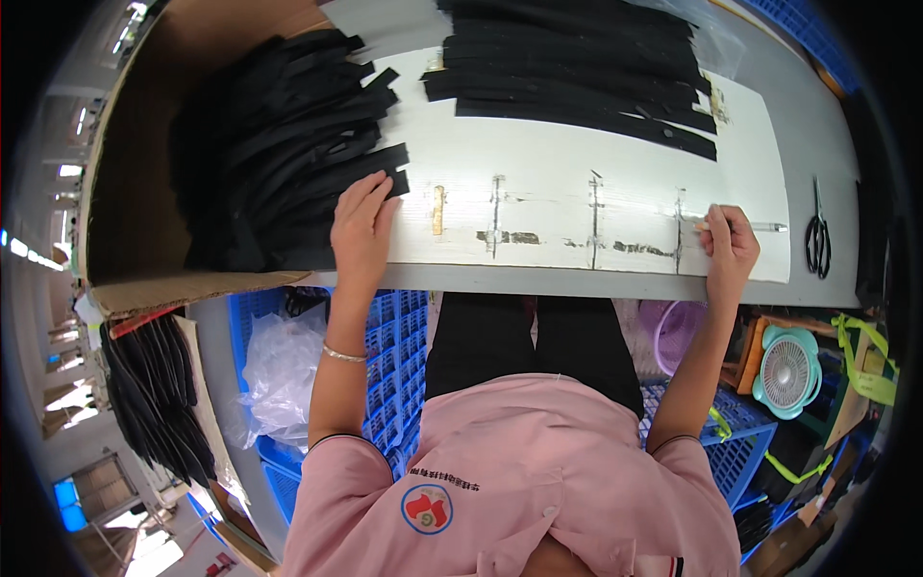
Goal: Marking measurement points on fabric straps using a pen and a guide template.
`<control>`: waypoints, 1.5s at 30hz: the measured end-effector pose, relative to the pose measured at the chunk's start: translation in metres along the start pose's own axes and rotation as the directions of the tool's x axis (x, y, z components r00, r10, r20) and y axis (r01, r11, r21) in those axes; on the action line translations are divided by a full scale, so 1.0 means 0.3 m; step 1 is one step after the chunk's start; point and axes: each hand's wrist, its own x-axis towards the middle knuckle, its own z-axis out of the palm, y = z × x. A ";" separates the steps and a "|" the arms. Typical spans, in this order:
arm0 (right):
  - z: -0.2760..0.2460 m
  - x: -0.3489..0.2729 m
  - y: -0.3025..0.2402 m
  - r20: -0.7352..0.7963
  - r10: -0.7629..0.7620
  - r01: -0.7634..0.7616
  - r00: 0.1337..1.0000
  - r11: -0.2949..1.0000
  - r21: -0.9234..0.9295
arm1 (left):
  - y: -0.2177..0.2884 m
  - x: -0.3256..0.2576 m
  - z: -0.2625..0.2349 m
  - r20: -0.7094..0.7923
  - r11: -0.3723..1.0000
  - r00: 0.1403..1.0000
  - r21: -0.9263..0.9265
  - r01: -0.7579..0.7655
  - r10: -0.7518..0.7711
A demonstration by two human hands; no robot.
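Note:
My left hand (361, 231) reaches to a pile of black fabric strips (288, 144) on the left. Its fingers are stretched out, with the tips on the end of a near strip and the thumb a little apart. My right hand (731, 240) is closed round a slim, whitish pen (769, 228). The pen lies roughly level, just above the white board (548, 192). Dark ruled lines and smudges mark the board, along with a short tan strip (438, 210). A second batch of black strips (577, 67) lies side by side across the board's far part.
An open cardboard box (135, 144) surrounds the left pile. Black scissors (817, 236) rest on the grey table (841, 144) at the right. Below are blue crates (399, 337), a clear plastic bag (284, 365), a purple basket (678, 337) and a turquoise fan (788, 372).

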 end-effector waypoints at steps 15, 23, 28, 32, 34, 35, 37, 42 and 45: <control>0.038 0.009 -0.034 0.015 -0.084 0.083 0.996 0.996 0.030 | 0.117 0.089 0.088 -0.064 0.999 0.997 0.021 -0.034 0.035; 0.021 -0.003 -0.019 -0.024 -0.063 0.063 0.998 0.998 -0.024 | 0.348 0.028 0.159 0.029 0.980 0.993 -0.165 -0.108 0.115; 0.035 0.004 -0.007 0.016 -0.099 0.099 0.995 0.995 -0.022 | 0.058 -0.002 0.045 -0.014 0.984 0.999 0.173 -0.029 0.032; 0.039 0.011 0.001 0.024 -0.101 0.102 0.995 0.994 -0.026 | -0.050 0.028 -0.015 0.004 0.976 0.999 0.213 -0.033 0.033; 0.043 0.012 0.008 0.014 -0.111 0.112 0.994 0.993 -0.043 | -0.085 0.054 -0.003 -0.028 0.970 0.999 0.241 -0.023 0.031; 0.046 0.013 0.005 0.019 -0.115 0.116 0.993 0.992 -0.044 | -0.095 0.058 -0.001 -0.059 0.963 0.998 0.269 -0.017 0.034; 0.049 0.013 0.002 0.015 -0.125 0.126 0.992 0.990 -0.068 | -0.095 0.056 -0.017 -0.047 0.974 0.999 0.225 -0.012 0.023; 0.046 0.004 0.011 0.001 -0.096 0.095 0.995 0.989 -0.115 | -0.029 0.016 -0.079 0.021 0.987 1.000 0.163 -0.011 0.008; 0.040 0.005 -0.004 0.011 -0.100 0.101 0.995 0.989 -0.109 | -0.034 -0.001 -0.102 0.119 0.989 0.991 0.142 0.044 -0.061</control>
